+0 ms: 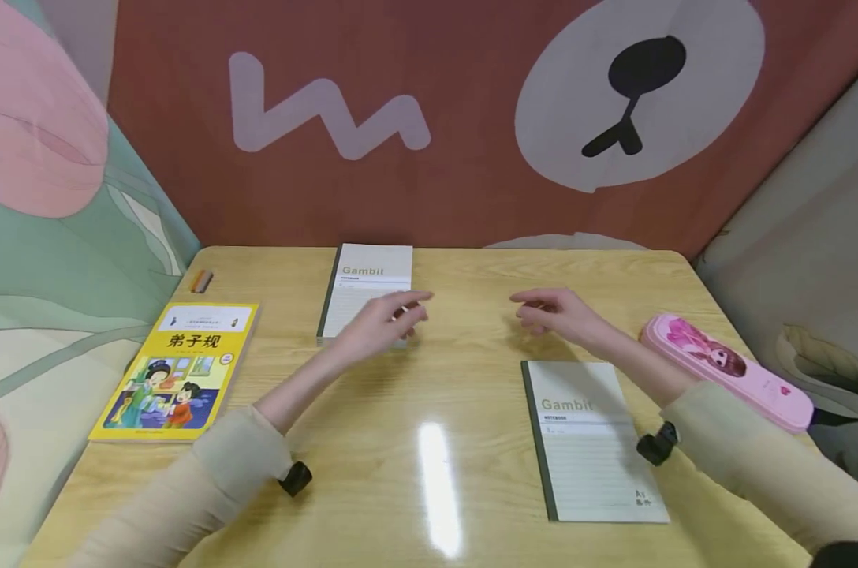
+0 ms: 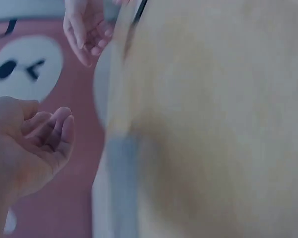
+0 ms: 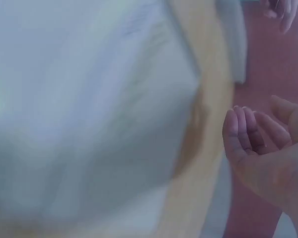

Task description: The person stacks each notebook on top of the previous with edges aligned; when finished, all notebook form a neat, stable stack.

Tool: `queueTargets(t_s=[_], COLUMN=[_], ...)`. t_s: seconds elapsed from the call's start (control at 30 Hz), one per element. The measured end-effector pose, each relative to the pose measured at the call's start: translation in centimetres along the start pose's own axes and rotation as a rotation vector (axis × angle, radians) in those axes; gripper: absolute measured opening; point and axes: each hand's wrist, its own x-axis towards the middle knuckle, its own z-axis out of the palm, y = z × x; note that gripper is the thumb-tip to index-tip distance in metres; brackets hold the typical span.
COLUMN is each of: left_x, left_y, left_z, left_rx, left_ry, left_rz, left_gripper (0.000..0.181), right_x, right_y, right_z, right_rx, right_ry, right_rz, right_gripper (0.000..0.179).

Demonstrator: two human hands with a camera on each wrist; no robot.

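My left hand hovers in front of a Gambit notebook at the table's back edge and partly hides it. Its fingers are loosely bent with nothing in them, as the left wrist view also shows of that hand. Across a gap, my right hand hangs above the table just beyond a second Gambit notebook, fingers relaxed. In the right wrist view this hand holds nothing, and the nearer notebook fills the left side, blurred.
A yellow picture book lies at the left of the wooden table, with a small eraser-like block behind it. On the right, a pink pencil case lies aslant under the right forearm's far side. A red cloth wall stands behind.
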Motion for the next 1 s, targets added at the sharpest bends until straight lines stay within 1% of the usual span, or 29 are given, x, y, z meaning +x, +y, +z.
queueTargets(t_s=[0.07, 0.13, 0.2, 0.27, 0.37, 0.43, 0.5, 0.57, 0.63, 0.7, 0.8, 0.87, 1.0], left_x=[-0.3, -0.5, -0.4, -0.3, -0.3, -0.5, -0.8, -1.2, -1.5, -1.8, -1.9, -1.8, -1.7], left_y=[0.3, 0.8, 1.4, 2.1, 3.1, 3.6, 4.0, 4.4, 4.8, 5.1, 5.6, 5.8, 6.2], left_z=[2.1, 3.9, 5.5, 6.9, 9.0, 10.2, 11.4, 12.3, 13.0, 13.6, 14.1, 14.5, 15.5], left_rx=[-0.053, -0.114, -0.147, -0.195, -0.260, -0.309, -0.361, -0.408, -0.494, -0.565, -0.646, -0.675, -0.742], left_ry=[-0.072, -0.127, -0.166, -0.193, -0.219, -0.233, -0.240, -0.242, -0.235, -0.225, -0.196, -0.177, -0.172], left_rz=[0.005, 0.000, -0.003, -0.023, -0.071, -0.129, -0.197, -0.262, -0.319, -0.353, -0.371, -0.370, -0.333], left_gripper=[0.044, 0.043, 0.042, 0.043, 0.044, 0.046, 0.050, 0.054, 0.057, 0.061, 0.069, 0.072, 0.063], right_x=[-2.0, -4.0, -5.8, -7.5, -9.6, -10.9, -11.8, -12.6, -13.2, -13.7, -14.2, -14.4, -14.3], right_y=[1.4, 2.4, 3.1, 3.7, 4.5, 4.9, 5.3, 5.6, 5.8, 5.9, 5.6, 5.4, 4.7], right_z=[-0.8, -1.8, -2.7, -3.8, -4.9, -5.4, -5.6, -5.6, -5.4, -5.1, -4.8, -4.5, -4.1], right_rx=[0.000, -0.002, -0.015, -0.037, -0.090, -0.097, -0.080, -0.029, 0.005, 0.038, 0.074, 0.102, 0.119], right_ry=[0.007, 0.018, 0.037, 0.037, 0.034, 0.023, 0.019, 0.011, 0.003, -0.002, 0.000, -0.006, 0.000], right_rz=[0.036, 0.086, 0.133, 0.171, 0.200, 0.208, 0.217, 0.236, 0.262, 0.290, 0.333, 0.360, 0.427], right_gripper=[0.050, 0.053, 0.056, 0.058, 0.059, 0.058, 0.059, 0.060, 0.062, 0.062, 0.059, 0.059, 0.063])
